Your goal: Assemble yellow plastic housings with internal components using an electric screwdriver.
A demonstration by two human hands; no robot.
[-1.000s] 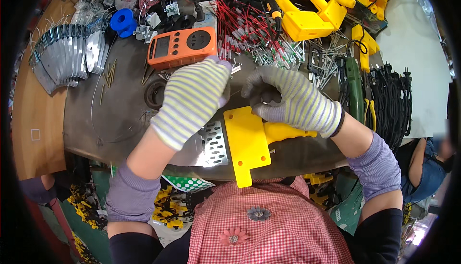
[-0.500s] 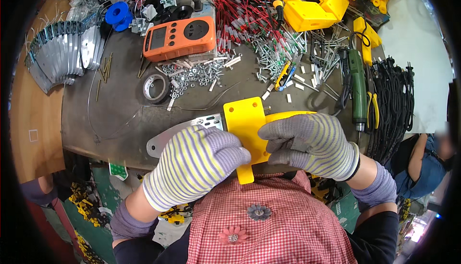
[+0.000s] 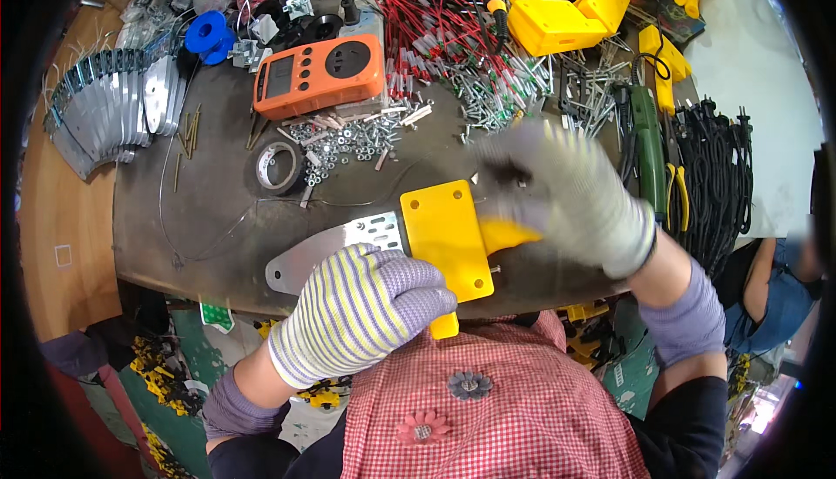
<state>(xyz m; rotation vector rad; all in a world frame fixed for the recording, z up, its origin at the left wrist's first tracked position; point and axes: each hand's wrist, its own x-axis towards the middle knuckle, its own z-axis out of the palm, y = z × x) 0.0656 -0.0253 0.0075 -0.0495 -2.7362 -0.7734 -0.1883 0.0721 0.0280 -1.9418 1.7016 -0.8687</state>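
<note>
Tabletop (image 3: pixel 218 192) with a bladed yellow tool (image 3: pixel 446 231)

The yellow tool lies near the tabletop's front edge, blade pointing left, handle right, between the two hands. The right hand (image 3: pixel 566 196), gloved and motion-blurred, is above the handle, fingers partly curled; whether it holds anything, I cannot tell. The left hand (image 3: pixel 361 313), in a striped glove, is curled nearly closed, gripping the tool's lower left edge. Farther back sits an orange meter (image 3: pixel 318 77), with a roll of dark tape (image 3: pixel 299 170) nearer
</note>
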